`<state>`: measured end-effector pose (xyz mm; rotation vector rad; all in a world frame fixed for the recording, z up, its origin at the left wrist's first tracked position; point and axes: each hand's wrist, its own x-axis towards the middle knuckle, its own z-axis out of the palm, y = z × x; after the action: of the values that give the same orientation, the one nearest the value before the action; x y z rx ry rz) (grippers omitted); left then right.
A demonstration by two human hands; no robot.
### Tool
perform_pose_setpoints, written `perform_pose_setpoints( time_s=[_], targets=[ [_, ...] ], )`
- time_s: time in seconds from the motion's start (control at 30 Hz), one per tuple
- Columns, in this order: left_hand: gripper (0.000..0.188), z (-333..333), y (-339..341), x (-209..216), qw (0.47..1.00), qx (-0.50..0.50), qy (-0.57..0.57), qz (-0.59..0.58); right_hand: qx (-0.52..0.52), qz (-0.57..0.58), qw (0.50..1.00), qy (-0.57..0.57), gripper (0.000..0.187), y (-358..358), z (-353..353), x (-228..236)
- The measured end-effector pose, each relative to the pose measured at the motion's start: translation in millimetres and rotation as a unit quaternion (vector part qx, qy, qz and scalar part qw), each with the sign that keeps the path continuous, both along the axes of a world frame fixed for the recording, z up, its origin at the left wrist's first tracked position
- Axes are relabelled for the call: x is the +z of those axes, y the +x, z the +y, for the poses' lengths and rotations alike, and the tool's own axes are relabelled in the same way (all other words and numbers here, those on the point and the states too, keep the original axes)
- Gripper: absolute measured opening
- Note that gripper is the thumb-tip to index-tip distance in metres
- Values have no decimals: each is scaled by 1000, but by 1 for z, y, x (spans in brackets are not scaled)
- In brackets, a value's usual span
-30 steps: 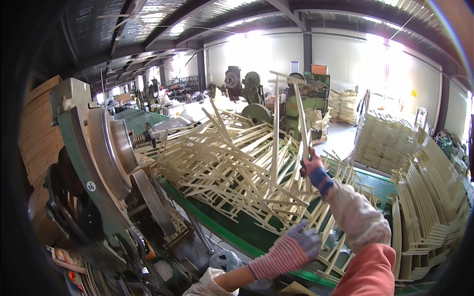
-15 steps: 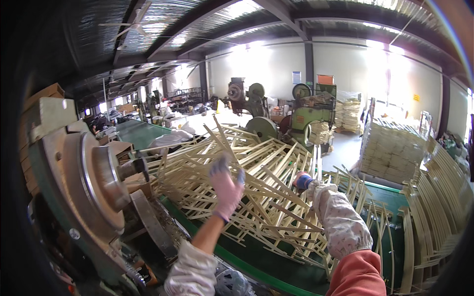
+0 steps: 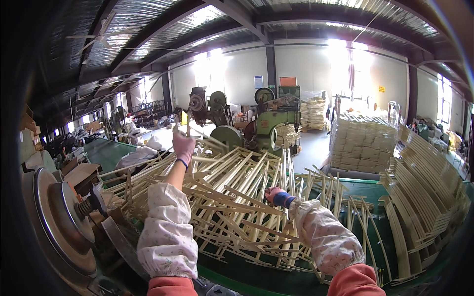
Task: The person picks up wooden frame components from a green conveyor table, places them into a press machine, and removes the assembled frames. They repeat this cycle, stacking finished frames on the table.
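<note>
A tangled pile of pale wooden strips (image 3: 232,172) lies in front of me on a green-topped table (image 3: 222,274). My left hand (image 3: 183,147), in a pink glove, is raised over the pile's far left part, with its fingers stretched up and apart. Strips beside it are smeared by motion, and none shows clearly in its grasp. Lower and to the right, my right hand (image 3: 276,194) wears a glove with a blue cuff. It rests among the strips with its fingers curled in. What those fingers close on is hidden.
At the near left stands a machine with a large metal wheel (image 3: 59,217). Green machines (image 3: 274,121) stand beyond the pile. A wrapped stack of strips (image 3: 363,143) is at the back right, and curved rows of strips (image 3: 429,192) stand at the right.
The view has turned right, shifting the scene leftward. My left hand has risen and reached farther out over the pile. My right hand stays low among the strips.
</note>
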<state>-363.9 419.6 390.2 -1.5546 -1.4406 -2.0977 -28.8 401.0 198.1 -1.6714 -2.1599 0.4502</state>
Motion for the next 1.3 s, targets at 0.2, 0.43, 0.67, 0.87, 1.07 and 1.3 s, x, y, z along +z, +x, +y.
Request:
perform_pose_setpoints(
  time_s=[0.2, 0.43, 0.67, 0.87, 1.07, 1.3],
  targets=[
    [70, -71, 33, 48, 886, -105, 51, 450, 10, 26, 995, -95, 39, 0, -9, 7],
    [86, -136, 24, -45, 667, 64, -49, 740, -21, -23, 999, -8, 41, -8, -27, 17],
    [98, -140, 44, -59, 691, 20, -221, 688, 43, -74, 996, 9, 34, -7, -28, 13],
    [93, -178, 60, -78, 763, -8, -230, 604, -12, 11, 989, 146, 44, 65, -73, 36],
    [74, -205, 74, -118, 822, 32, -19, 569, -39, -17, 976, 213, 20, 266, -270, -50],
    [41, -302, 199, -229, 901, -212, 45, 377, 43, -331, 943, -5, 28, 238, -465, -273]
  ],
)
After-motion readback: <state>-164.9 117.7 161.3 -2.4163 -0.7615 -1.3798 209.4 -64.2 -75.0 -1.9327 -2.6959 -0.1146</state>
